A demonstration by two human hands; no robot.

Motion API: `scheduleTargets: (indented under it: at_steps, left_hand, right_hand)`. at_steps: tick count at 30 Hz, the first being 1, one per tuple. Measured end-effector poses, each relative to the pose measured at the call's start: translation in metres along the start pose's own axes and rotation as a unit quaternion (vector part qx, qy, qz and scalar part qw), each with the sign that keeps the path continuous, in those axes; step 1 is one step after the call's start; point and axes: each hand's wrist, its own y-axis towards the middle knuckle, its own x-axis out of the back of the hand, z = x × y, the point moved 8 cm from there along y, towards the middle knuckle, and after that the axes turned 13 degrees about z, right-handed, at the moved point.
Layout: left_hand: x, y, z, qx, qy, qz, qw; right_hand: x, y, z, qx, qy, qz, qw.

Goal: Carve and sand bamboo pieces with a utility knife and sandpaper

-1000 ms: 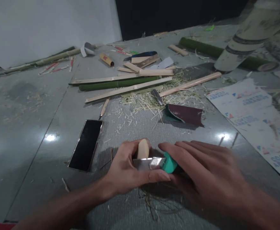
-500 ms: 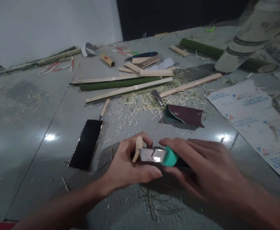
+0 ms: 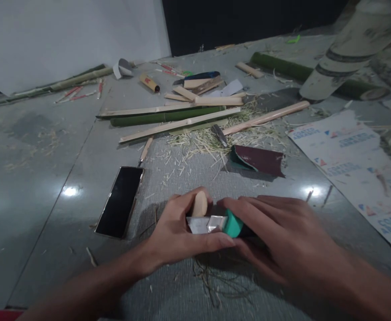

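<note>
Low in the middle, my left hand (image 3: 178,227) is closed round a small pale piece of bamboo or wood (image 3: 200,204), whose flat rounded end faces up; the rest is hidden in the fingers. My right hand (image 3: 275,232) grips a utility knife (image 3: 233,223) with a teal front. Its short metal blade (image 3: 198,224) points left and lies against the near side of the pale piece. The left thumb stretches along below the blade, its tip close to the knife's teal part.
Left of my hands lies a black phone (image 3: 120,201). Beyond are a hammer (image 3: 265,118), curled sandpaper (image 3: 257,159), split bamboo strips (image 3: 182,125) and shavings (image 3: 202,143). A printed paper sheet (image 3: 352,147) lies right, below a thick upright pole (image 3: 342,53).
The knife blade has moved down and slightly left, closer to the left thumb. The pale piece has turned so its cut end shows more. Both hands keep their hold.
</note>
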Motion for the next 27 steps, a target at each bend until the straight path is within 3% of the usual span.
scheduleTargets:
  at_steps: [5, 10, 17, 22, 27]
  left_hand:
    - [0.002, -0.003, 0.002, 0.008, -0.002, -0.025, 1.0]
    - [0.006, -0.008, -0.001, 0.044, 0.027, -0.091, 0.994]
    - [0.006, -0.007, -0.004, 0.065, 0.035, -0.113, 0.991]
    - [0.01, -0.014, -0.01, 0.026, 0.115, -0.141, 0.983]
    - [0.019, -0.016, -0.016, -0.035, 0.117, -0.179, 0.976]
  right_hand:
    - [0.001, 0.0, 0.0, -0.006, -0.031, -0.012, 0.999]
    - [0.003, -0.006, 0.001, -0.061, -0.078, -0.042, 0.994]
    - [-0.003, -0.007, 0.003, -0.084, -0.082, -0.041, 0.992]
    - [0.006, -0.008, -0.008, -0.129, -0.078, -0.064, 0.987]
    - [0.008, -0.009, -0.018, -0.147, -0.051, -0.069, 0.985]
